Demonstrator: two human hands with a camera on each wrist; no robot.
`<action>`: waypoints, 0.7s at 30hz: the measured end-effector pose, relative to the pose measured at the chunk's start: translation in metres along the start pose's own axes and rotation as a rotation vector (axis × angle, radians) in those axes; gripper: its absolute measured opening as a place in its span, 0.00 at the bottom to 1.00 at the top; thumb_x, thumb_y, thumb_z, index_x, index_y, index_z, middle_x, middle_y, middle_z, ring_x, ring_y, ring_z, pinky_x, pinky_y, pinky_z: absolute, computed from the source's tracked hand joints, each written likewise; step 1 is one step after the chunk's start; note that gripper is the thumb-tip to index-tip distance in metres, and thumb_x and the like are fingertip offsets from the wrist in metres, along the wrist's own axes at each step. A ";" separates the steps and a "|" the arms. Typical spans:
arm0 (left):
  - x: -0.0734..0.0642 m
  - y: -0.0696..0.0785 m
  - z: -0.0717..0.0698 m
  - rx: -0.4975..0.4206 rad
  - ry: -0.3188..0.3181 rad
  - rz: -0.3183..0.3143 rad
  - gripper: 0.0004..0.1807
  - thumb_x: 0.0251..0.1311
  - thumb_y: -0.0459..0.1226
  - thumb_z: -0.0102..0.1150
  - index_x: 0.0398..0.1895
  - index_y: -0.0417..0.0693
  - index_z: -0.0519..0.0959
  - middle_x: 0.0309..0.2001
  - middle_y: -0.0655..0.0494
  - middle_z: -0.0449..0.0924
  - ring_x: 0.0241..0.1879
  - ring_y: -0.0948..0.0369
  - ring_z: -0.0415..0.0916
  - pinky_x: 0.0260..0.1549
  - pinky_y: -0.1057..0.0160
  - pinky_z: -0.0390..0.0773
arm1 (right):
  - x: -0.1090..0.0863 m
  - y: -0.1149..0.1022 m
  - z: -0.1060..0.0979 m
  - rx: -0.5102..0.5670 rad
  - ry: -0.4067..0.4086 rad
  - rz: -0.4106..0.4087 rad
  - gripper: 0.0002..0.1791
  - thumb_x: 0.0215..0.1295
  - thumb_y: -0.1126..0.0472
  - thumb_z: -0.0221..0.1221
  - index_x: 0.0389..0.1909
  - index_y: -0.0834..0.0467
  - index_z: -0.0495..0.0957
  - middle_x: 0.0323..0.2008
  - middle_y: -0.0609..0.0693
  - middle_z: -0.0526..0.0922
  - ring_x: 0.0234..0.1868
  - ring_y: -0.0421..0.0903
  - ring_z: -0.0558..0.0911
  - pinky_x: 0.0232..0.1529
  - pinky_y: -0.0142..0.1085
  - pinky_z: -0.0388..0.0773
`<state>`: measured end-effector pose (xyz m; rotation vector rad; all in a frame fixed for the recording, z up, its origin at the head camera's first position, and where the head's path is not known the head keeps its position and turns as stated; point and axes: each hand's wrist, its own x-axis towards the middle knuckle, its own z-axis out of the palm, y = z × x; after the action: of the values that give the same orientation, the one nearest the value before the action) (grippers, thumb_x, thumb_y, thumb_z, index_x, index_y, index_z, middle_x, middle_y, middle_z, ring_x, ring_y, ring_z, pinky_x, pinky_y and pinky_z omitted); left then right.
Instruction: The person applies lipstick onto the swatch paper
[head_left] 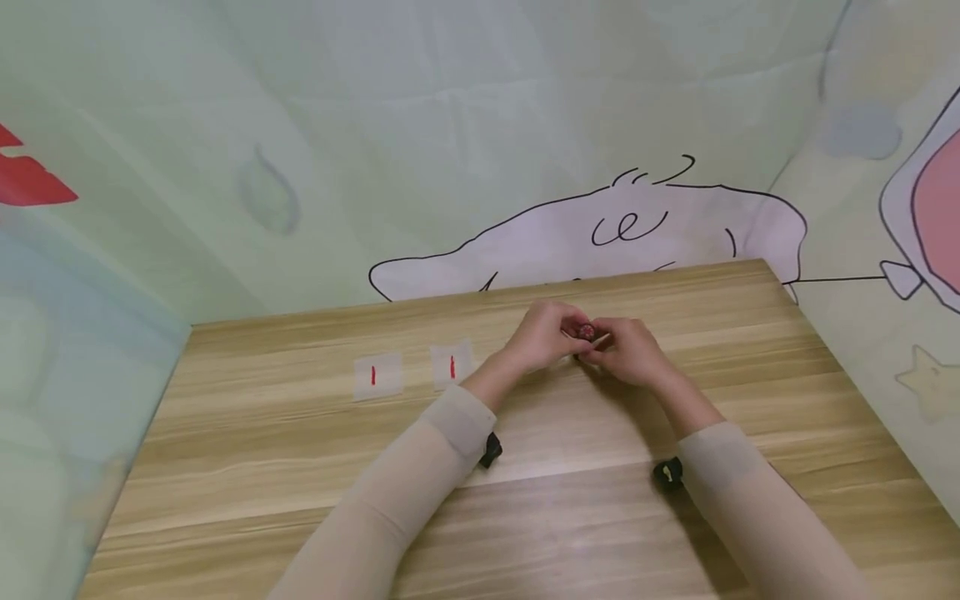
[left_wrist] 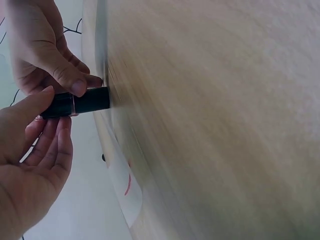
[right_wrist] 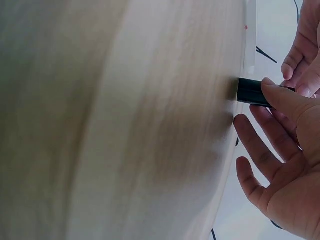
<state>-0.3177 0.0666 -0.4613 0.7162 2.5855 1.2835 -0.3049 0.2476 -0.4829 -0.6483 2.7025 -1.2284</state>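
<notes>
Both hands meet over the far part of the wooden table around a small black lipstick tube [left_wrist: 90, 101] with a thin shiny band round its middle. In the left wrist view the left hand [left_wrist: 35, 165] pinches the tube's upper part between thumb and fingers. Lower down, the right hand [right_wrist: 280, 150] pinches the part nearest the table, with its outer fingers spread away from the tube. The lipstick stands roughly upright, its lower end at or just above the tabletop; contact cannot be told. In the head view its reddish round top [head_left: 587, 332] shows between the fingertips.
Two pale paper squares, a left one [head_left: 387, 376] and a right one [head_left: 442, 354], each with a red stroke, lie left of the hands on the wooden table [head_left: 247, 433]. Small black devices [head_left: 491, 450] sit beside each sleeve. A printed curtain hangs behind the table.
</notes>
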 end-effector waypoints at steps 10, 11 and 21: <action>-0.013 -0.005 -0.006 0.036 0.018 -0.055 0.24 0.55 0.38 0.76 0.53 0.37 0.83 0.48 0.47 0.86 0.45 0.56 0.84 0.46 0.69 0.80 | -0.001 0.001 0.004 -0.019 -0.013 -0.038 0.06 0.63 0.65 0.69 0.38 0.62 0.82 0.40 0.59 0.88 0.41 0.57 0.88 0.46 0.50 0.84; -0.015 -0.005 -0.008 0.036 0.020 -0.063 0.25 0.56 0.39 0.76 0.55 0.37 0.82 0.50 0.47 0.85 0.47 0.56 0.83 0.47 0.68 0.80 | -0.001 0.002 0.004 -0.017 -0.010 -0.036 0.07 0.63 0.65 0.69 0.37 0.61 0.81 0.40 0.58 0.88 0.41 0.57 0.88 0.47 0.49 0.84; -0.041 -0.005 -0.029 0.092 0.027 -0.083 0.27 0.60 0.42 0.73 0.60 0.39 0.79 0.57 0.48 0.82 0.54 0.53 0.79 0.56 0.59 0.78 | -0.018 0.009 -0.002 0.002 0.027 0.036 0.16 0.62 0.63 0.70 0.49 0.64 0.82 0.46 0.59 0.86 0.46 0.60 0.85 0.50 0.53 0.82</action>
<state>-0.2935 0.0233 -0.4503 0.6032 2.6805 1.1645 -0.2923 0.2618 -0.4899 -0.5835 2.7219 -1.2408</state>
